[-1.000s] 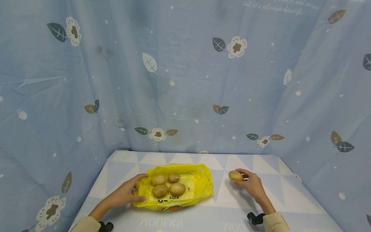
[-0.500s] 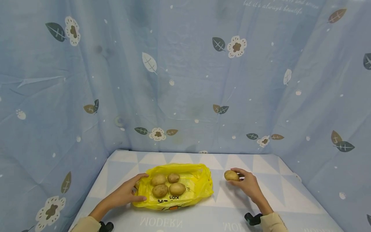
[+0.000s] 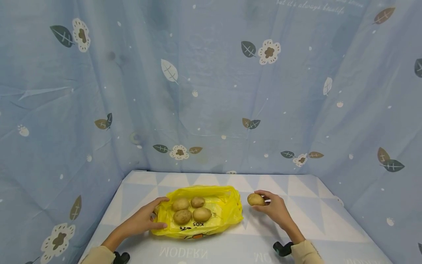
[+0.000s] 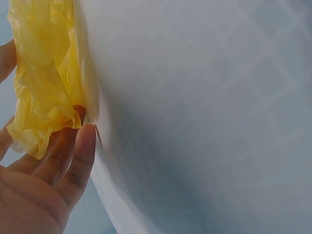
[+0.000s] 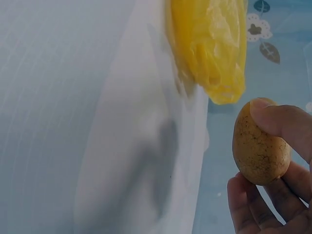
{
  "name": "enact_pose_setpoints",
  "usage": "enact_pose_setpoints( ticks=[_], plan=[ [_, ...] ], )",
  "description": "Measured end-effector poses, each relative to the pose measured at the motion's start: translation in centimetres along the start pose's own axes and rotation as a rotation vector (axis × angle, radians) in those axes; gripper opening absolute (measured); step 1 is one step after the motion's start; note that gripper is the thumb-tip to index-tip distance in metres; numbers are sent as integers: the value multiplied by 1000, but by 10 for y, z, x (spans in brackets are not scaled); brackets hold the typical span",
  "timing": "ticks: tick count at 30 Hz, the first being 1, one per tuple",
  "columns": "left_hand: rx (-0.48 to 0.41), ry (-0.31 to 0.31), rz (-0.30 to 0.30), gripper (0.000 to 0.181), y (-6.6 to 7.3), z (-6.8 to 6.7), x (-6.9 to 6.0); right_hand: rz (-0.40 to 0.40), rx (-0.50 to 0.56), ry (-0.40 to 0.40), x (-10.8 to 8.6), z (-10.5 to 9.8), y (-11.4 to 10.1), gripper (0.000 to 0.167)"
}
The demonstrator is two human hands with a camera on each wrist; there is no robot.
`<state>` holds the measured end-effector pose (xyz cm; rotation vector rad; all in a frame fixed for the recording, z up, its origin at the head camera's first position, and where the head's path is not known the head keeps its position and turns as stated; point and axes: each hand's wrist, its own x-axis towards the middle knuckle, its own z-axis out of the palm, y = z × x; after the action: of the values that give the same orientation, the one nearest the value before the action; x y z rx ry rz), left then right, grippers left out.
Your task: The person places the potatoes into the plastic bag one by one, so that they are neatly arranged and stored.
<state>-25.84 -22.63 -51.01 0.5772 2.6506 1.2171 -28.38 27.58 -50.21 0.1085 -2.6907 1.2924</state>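
Observation:
A potato [image 3: 255, 200] is pinched between the thumb and fingers of my right hand [image 3: 277, 209], raised over the table just right of a yellow plastic bag [image 3: 228, 217]. The right wrist view shows the thumb on one side of that potato [image 5: 261, 146] and the fingertips on the other. The bag lies with its mouth spread, and several potatoes [image 3: 202, 215] rest inside on its left half. My left hand [image 3: 141, 219] holds the bag's left end, thumb in front and fingers behind. In the left wrist view, fingers [image 4: 80, 163] curl around the crumpled yellow plastic [image 4: 46, 83].
Beneath the bag is a table [image 3: 296, 227] with a pale blue and white triangle pattern. A blue curtain [image 3: 211, 91] printed with leaves and flowers encloses it behind and at both sides. Dark wrist devices [image 3: 282, 248] sit by the sleeves.
My right hand has moved left toward the bag, carrying the potato with it. The left hand, the bag and the potatoes inside stay in place.

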Motion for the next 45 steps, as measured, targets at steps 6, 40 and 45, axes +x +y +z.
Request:
enact_pose_setpoints(
  ticks=[6,40,45],
  plan=[
    [6,0,-1,86,1,0,1,-9,6,-20,2,7,-7,58],
    [-7,0,9,84,0,0,-2,-244,17,-223,7,49,-39,51],
    [-8,-8,9,84,0,-1,-2,-255,10,-241,9,56,-43,52]
  ],
)
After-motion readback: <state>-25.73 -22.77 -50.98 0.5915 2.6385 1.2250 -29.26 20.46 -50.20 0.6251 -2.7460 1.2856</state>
